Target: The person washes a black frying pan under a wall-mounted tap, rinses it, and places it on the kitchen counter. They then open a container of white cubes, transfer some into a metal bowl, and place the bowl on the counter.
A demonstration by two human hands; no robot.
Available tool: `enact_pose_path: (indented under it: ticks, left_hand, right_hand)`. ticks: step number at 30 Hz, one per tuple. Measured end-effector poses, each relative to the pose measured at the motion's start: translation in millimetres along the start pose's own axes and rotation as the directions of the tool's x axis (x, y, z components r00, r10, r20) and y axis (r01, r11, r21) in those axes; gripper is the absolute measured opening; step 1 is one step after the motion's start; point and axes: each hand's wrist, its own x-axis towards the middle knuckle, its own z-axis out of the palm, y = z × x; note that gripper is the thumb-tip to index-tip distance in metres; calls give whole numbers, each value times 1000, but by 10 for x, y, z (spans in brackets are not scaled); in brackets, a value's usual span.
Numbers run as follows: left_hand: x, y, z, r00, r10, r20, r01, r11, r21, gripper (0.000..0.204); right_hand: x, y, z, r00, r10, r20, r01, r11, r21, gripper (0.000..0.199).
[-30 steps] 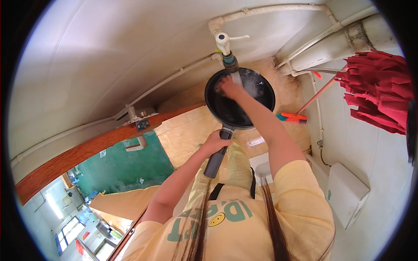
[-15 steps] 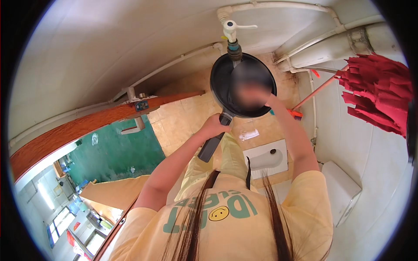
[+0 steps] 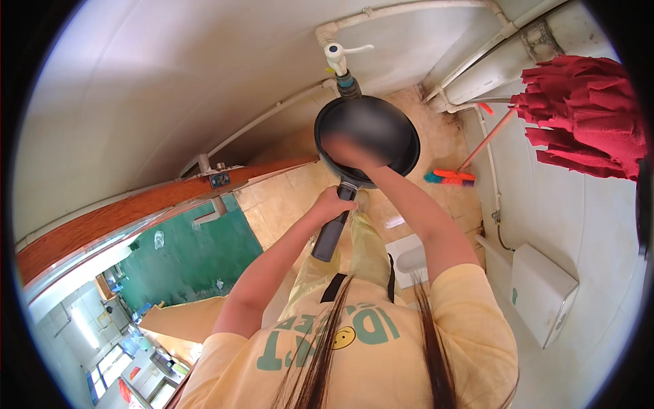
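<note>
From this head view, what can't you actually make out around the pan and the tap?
- Right hand: motion-blurred inside the pan; whether it holds anything cannot be told.
- Pan's inside: residue or water unreadable past the blur.
- Tap: its spout is hidden behind the pan's rim; flow cannot be told.
- Pan handle: upper part covered by the left hand.
- Red mop: cut off by the right edge.

Black frying pan (image 3: 368, 136) with dark grey handle at upper centre, white tap (image 3: 337, 56) above it, red mop (image 3: 586, 116) at upper right, orange-and-teal brush (image 3: 449, 178) right of centre, green door (image 3: 184, 262) at left, pale yellow shirt (image 3: 368, 347) with green lettering at bottom.
</note>
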Motion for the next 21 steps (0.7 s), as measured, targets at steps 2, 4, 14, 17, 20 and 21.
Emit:
enact_pose_path:
  ticks: [2, 4, 14, 17, 20, 21]
  left_hand:
    - [-48, 13, 15, 1000, -19, -1, 19, 999, -33, 26]
    - [-62, -63, 28, 998, -36, 46, 39, 997, -73, 26]
    - [56, -33, -48, 992, -100, 73, 110, 982, -153, 26]
    - [65, 26, -2, 984, -134, 120, 157, 965, -208, 25]
    - [76, 104, 38, 966, -161, 203, 212, 941, -263, 24]
    - [87, 114, 47, 959, -167, 231, 229, 934, -276, 23]
  right_hand:
    - [35, 15, -29, 990, 10, -137, -47, 963, -265, 30]
    - [68, 150, -103, 981, 47, -190, -135, 863, -486, 35]
    - [-613, 662, -584, 846, 460, 270, -213, 756, -619, 25]
    - [-745, 509, -651, 684, 437, 584, -553, 833, 24, 13]
    - [-806, 617, -718, 827, 307, 471, -562, 431, 706, 16]
    - [-794, 758, -677, 891, 251, 379, -443, 292, 848, 18]
